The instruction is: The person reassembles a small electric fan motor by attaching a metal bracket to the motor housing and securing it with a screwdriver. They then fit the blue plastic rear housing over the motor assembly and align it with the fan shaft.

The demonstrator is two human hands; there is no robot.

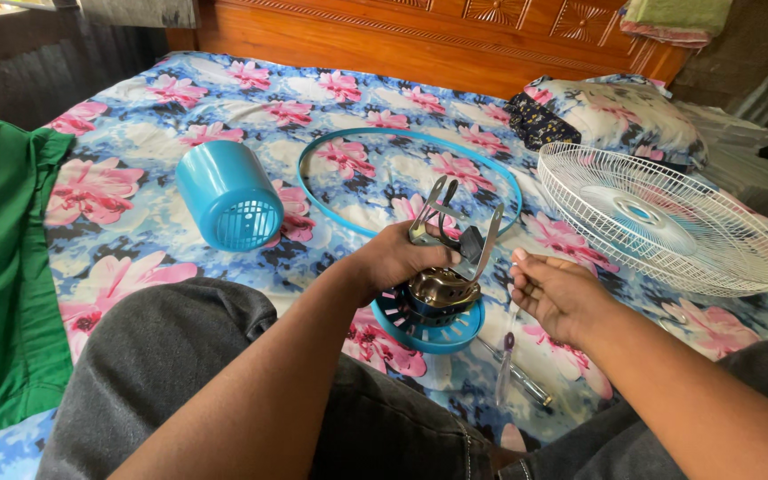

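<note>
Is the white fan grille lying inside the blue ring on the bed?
No, the white fan grille lies on the bed to the right of the blue ring, fully outside it.

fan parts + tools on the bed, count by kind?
Blue motor cover: 1
Blue ring: 1
White fan grille: 1
Motor assembly on blue base, gripped by the left hand: 1
Screwdrivers: 2, one below the right hand, one crossing it
Total: 6
</note>
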